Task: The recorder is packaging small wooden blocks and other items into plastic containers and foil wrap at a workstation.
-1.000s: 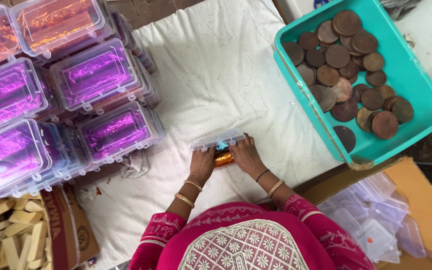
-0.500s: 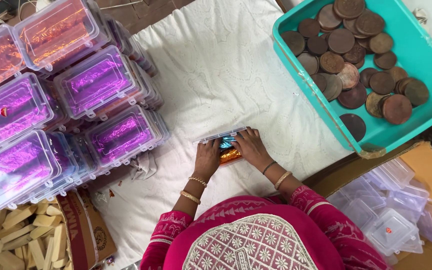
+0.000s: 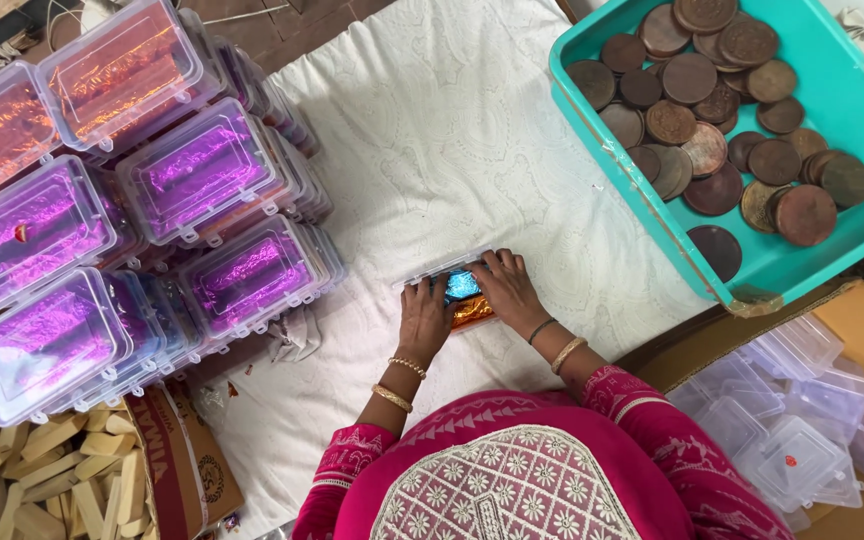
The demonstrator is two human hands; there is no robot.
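Now, past the stacked foil-lined boxes (image 3: pixel 202 175), the left hand (image 3: pixel 424 322) and right hand (image 3: pixel 508 290) both press flat on a small clear box (image 3: pixel 457 287) on the white cloth (image 3: pixel 452 150), beside the teal tray (image 3: pixel 832 90) of brown discs (image 3: pixel 722 100).

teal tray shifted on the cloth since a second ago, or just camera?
Cannot tell. The teal tray sits more up and right in the picture, but the stacked boxes and white cloth drift too, which suggests head motion.

Stacked foil-filled clear boxes (image 3: pixel 192 175) (purple, orange) flank a teal tray (image 3: pixel 852 90) of brown discs (image 3: pixel 712 110).
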